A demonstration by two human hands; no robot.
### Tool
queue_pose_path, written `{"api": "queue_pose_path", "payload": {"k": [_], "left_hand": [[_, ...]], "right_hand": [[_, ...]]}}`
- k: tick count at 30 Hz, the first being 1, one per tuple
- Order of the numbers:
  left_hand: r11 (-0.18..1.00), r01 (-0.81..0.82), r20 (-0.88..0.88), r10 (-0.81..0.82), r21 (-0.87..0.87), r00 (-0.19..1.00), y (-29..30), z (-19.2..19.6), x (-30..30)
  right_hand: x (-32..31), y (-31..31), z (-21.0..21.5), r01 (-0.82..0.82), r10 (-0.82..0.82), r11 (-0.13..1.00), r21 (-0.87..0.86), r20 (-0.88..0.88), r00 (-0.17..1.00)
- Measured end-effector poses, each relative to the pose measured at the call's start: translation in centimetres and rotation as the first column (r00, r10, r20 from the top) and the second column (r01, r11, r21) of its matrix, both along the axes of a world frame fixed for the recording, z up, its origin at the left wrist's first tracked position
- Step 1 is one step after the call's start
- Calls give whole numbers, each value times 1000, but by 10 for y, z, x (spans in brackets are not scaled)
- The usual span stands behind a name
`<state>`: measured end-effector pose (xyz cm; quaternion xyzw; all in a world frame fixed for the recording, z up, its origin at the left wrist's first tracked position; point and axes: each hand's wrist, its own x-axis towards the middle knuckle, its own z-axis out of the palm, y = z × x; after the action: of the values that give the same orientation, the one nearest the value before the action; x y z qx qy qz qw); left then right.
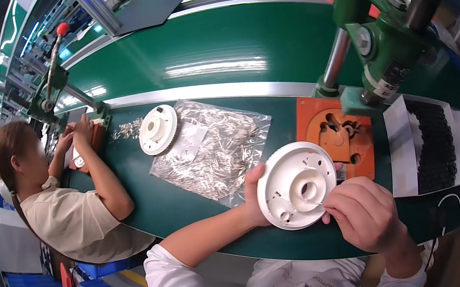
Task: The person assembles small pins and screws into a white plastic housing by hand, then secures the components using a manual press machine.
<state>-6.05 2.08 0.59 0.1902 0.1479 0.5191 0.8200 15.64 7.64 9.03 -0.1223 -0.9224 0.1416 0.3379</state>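
Observation:
My left hand grips a round white plastic housing by its left edge, tilting it up over the front of the green table. The housing has a raised ring with a hole at its centre. My right hand is closed in a pinch at the housing's lower right, with a thin metal pin pointing from the fingertips toward the ring. A clear plastic bag full of small silvery pins lies beyond my left hand. A second white housing rests at the bag's upper left corner.
An orange fixture sits beneath a green press on the right. Beside it stands a white box of black parts. Loose pins lie at left, near a co-worker at another lever press. A green conveyor belt runs behind.

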Motion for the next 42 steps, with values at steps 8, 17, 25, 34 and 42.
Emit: {"api": "queue_pose_path", "payload": {"k": [8,17,25,34,42], "left_hand": [[1000,-23,30,23,12,999,0,-7,7],[999,-53,161,53,-2,986,0,-4,7],[991,-18,126,0,136,992,-2,-5,5],[989,0,-98,15,150,995,-5,3,8],[996,-79,-272,84,31,959,-7,5,4]], "right_hand": [[0,-1,-1,-14,14,1000,3,49,999],[-5,-9,-3,-16,13,985,170,17,1000],[-2,-25,-6,151,-167,973,176,80,983],[-4,-8,-5,162,-159,956,-243,33,987],[-11,1,1,170,-129,889,-425,125,984]]}}
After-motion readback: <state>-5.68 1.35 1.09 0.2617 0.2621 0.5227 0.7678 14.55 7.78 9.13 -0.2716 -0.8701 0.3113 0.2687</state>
